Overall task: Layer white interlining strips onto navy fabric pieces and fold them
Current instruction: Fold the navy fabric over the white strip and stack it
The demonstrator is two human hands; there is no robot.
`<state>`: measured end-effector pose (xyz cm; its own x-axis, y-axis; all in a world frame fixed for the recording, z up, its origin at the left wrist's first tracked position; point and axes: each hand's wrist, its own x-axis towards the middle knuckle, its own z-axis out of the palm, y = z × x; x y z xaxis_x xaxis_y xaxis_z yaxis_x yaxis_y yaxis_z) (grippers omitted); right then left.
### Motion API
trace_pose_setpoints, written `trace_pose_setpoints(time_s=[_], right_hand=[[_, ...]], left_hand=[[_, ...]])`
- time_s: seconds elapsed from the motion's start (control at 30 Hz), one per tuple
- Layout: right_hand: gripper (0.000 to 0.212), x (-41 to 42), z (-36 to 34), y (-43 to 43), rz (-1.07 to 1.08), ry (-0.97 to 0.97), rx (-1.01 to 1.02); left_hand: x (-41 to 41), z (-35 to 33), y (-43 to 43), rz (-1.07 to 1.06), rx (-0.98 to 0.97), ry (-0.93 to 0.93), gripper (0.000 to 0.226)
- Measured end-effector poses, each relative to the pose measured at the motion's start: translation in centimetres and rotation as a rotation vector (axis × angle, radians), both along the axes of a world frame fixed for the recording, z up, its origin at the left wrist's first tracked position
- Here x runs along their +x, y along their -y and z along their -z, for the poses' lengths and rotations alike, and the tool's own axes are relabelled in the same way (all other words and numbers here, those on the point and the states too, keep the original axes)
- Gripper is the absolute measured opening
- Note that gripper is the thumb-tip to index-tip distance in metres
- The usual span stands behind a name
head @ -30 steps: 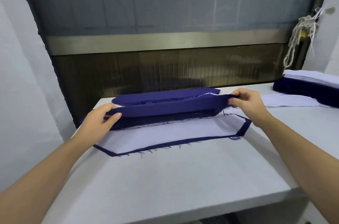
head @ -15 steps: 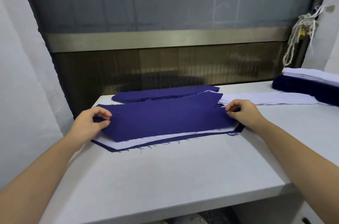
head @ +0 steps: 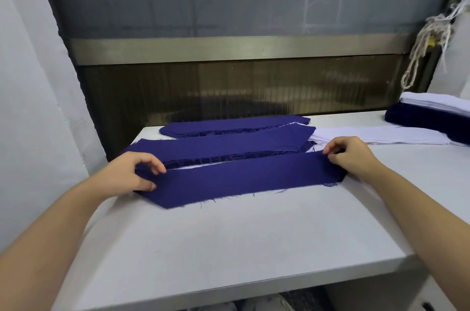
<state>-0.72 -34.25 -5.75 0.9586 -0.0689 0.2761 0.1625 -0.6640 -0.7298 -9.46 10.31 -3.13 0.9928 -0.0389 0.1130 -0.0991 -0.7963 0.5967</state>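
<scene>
Folded navy piece (head: 241,181) lies flat across the centre of the frame on the white tabletop (head: 229,247), long axis left to right, frayed raw edge toward the viewer. A sliver of white interlining (head: 193,167) shows along its far edge, so the strip appears to be enclosed in the fold.

Left hand (head: 129,173) pinches the left end, thumb at the near side and fingers curled at the far edge. Right hand (head: 353,155) pinches the far right corner with curled fingertips. Holding both ends likely keeps the layers aligned and taut while the fold settles.

Both forearms reach in low from the bottom corners, wrists close to the surface.

Just behind, a stack of folded navy pieces (head: 223,145); loose interlining strips (head: 381,136) lie at centre right.
</scene>
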Motion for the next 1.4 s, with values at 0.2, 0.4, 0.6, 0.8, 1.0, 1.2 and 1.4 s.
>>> trace_pose_setpoints(time_s=[0.2, 0.4, 0.6, 0.8, 1.0, 1.2, 1.4], right_hand=[[0.027, 0.0, 0.0, 0.0, -0.002, -0.02, -0.04], [0.028, -0.1, -0.2, 0.0, 0.047, 0.051, -0.006], [0.028, -0.1, -0.1, 0.0, 0.045, 0.029, -0.031], [0.022, 0.1, 0.3, 0.2, 0.054, -0.054, -0.106], [0.036, 0.5, 0.6, 0.3, 0.25, -0.189, -0.422], [0.035, 0.3, 0.4, -0.1, 0.284, -0.244, -0.459], [0.019, -0.2, 0.1, -0.1, 0.213, -0.264, -0.27]], left_hand=[[0.0, 0.0, 0.0, -0.001, 0.051, 0.015, 0.031], [0.0, -0.1, 0.2, -0.015, 0.03, 0.088, 0.029], [-0.1, 0.1, 0.3, 0.027, 0.082, 0.081, 0.029], [0.2, 0.3, -0.1, 0.004, 0.135, 0.036, 0.028], [0.8, 0.7, -0.5, -0.138, 0.185, -0.006, 0.024], [0.9, 0.8, -0.3, -0.171, 0.192, -0.058, 0.034], [0.7, 0.5, 0.1, -0.133, 0.126, -0.11, 0.028]])
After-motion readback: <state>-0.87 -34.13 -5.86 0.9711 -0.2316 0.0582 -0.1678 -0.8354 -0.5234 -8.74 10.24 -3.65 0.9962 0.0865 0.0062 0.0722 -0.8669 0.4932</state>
